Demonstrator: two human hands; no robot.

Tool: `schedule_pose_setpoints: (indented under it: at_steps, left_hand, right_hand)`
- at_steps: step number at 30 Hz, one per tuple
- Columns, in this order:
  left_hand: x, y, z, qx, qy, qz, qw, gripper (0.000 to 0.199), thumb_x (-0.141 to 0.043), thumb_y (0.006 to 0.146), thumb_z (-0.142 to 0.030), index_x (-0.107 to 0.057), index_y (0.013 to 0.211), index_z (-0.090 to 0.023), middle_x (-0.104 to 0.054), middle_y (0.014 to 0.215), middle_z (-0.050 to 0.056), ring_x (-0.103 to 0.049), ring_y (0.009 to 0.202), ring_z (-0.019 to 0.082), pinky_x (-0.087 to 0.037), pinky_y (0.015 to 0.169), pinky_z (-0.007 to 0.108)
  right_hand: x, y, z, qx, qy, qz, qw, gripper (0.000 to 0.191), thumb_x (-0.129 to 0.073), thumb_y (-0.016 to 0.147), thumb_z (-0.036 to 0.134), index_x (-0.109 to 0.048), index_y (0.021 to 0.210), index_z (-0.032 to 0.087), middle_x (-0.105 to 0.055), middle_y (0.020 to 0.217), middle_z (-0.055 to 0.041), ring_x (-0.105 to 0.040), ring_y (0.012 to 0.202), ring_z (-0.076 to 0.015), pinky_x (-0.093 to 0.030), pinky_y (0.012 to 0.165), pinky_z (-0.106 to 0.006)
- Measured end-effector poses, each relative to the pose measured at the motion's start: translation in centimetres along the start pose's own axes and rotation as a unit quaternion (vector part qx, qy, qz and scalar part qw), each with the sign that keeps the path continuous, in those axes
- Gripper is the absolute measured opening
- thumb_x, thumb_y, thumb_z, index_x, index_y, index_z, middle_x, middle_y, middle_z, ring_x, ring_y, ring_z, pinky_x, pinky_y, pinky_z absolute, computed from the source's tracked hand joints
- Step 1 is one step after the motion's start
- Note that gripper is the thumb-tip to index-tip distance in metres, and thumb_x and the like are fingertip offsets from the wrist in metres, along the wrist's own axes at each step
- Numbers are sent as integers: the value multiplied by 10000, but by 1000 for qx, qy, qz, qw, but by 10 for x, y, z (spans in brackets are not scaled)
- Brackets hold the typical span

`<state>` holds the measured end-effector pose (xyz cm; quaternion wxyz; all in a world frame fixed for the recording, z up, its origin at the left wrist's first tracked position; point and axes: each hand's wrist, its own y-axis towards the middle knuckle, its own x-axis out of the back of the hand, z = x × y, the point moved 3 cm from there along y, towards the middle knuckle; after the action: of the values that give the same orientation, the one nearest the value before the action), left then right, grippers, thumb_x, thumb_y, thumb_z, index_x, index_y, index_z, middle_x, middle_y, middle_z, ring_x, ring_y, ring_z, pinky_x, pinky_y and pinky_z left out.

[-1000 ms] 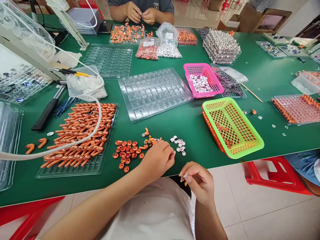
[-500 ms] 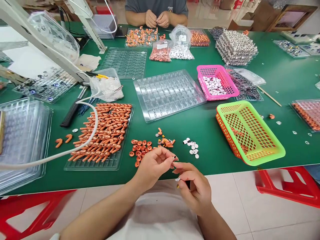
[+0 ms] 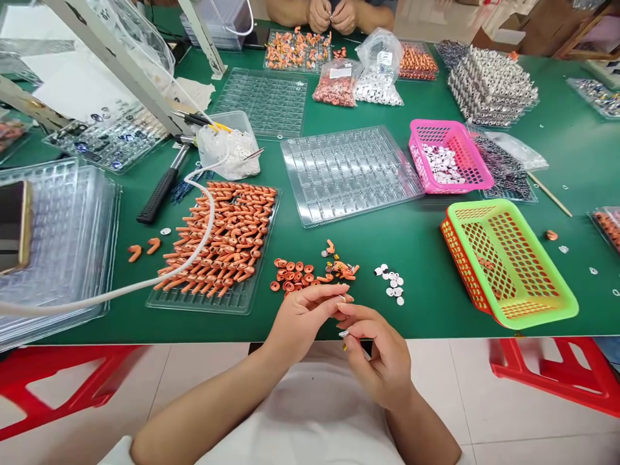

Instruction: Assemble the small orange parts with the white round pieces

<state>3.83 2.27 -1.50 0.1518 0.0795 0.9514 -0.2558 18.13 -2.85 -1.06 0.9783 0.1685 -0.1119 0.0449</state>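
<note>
My left hand (image 3: 301, 320) is closed in a pinch near the table's front edge. What sits between its fingertips is too small and covered to make out. My right hand (image 3: 380, 358) meets it from the right, its index fingertip touching the left fingers. Between its thumb and a bent finger shows a small white piece (image 3: 343, 334) with a yellow bit below. Just beyond my hands lie round orange cups (image 3: 290, 274) and a little heap of orange stem-shaped shells (image 3: 345, 270). White and black discs (image 3: 391, 281) are scattered to the right.
At left, a tray of orange shells (image 3: 217, 239) lies under a white cable (image 3: 212, 226), beside a hammer (image 3: 159, 194). A clear tray (image 3: 349, 174), a pink basket (image 3: 448, 187) and a green basket (image 3: 540, 316) stand farther off. Opposite, a co-worker's hands (image 3: 332, 16) work.
The camera view has shifted, so the table things appear farther right. My fingertips have drawn closer together, and the dark bit at the left fingertips no longer shows.
</note>
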Motion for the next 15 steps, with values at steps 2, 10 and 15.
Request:
schedule_pose_setpoints:
  at_steps: [2,10,15]
  left_hand:
    - [1,-2,-4,-10,13,5,1000,210,-747,777,-268,-775,963,-175,-784,872,42,-710,725,150,-596,728,258]
    - [11,-3,-14,-12,108,99,989,261,-722,792,-248,-753,1034,-156,-775,909,65,-716,789,178,-600,771,292]
    - [18,-1,-17,20,184,202,962,241,-677,817,-224,-761,1040,-185,-764,895,57,-693,768,168,-582,710,263]
  right_hand:
    - [-1,1,-1,-21,-3,0,1000,224,-540,876,50,-585,992,237,-653,1236,-103,-677,1051,-223,-599,877,-409]
    - [6,11,5,7,-70,37,997,224,-545,846,42,-569,949,240,-703,1131,-83,-699,982,-195,-588,839,-354]
    - [10,18,7,25,-46,106,993,209,-567,820,59,-554,924,240,-722,1045,-64,-689,959,-178,-569,827,-322]
